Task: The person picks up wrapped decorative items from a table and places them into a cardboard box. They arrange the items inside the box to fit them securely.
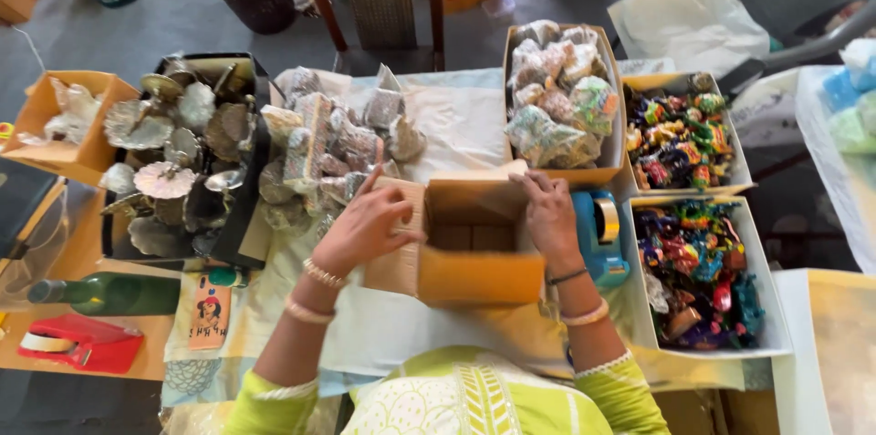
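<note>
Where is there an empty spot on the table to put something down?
Bare white cloth lies behind the open cardboard box, between the wrapped packets and the tall packet box. More lies in front of the box. The sides are crowded with trays.

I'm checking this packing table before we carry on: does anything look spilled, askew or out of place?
Nothing looks spilled or damaged. The green bottle lies on its side at the table's left edge, and wrapped packets sit in a loose heap, not boxed. Both hands hold the open cardboard box.

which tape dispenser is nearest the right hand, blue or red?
The blue dispenser, right beside the right hand at the open box. The red one lies far left.
</note>
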